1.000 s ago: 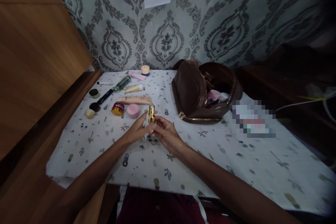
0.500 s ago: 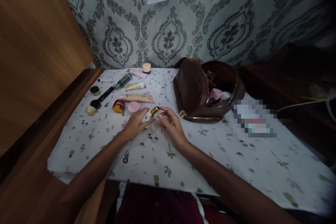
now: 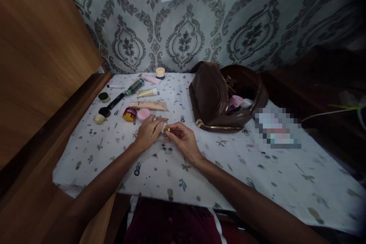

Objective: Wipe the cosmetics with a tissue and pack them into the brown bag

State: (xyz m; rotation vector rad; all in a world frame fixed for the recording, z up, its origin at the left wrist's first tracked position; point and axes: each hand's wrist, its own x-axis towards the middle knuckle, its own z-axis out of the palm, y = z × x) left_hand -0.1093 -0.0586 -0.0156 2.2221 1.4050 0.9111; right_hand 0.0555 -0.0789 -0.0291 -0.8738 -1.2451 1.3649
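My right hand (image 3: 185,141) pinches a small shiny gold piece (image 3: 166,129) between thumb and fingertips, just above the table. Close beside it, my left hand (image 3: 149,132) is closed with its fingers bent down, back of the hand up. Something pale or clear shows at its fingertips, mostly hidden. A round pink container (image 3: 143,114) lies just beyond my left hand. To its left stands a jar with a dark red lid and gold base (image 3: 129,114). Behind them a long peach tube (image 3: 148,105) lies flat.
A brown bag (image 3: 210,99) stands unzipped on the right, with pink and white items inside. Further left and back are a dark brush (image 3: 114,103), a green-labelled bottle (image 3: 135,86), a yellowish tube (image 3: 147,93), a pink tube (image 3: 151,79) and small jars. A wooden panel (image 3: 42,45) borders the left.
The gold piece has gone from upright between both hands to low in my right fingertips. My left fingers have curled over and downward; my right hand has shifted slightly left.
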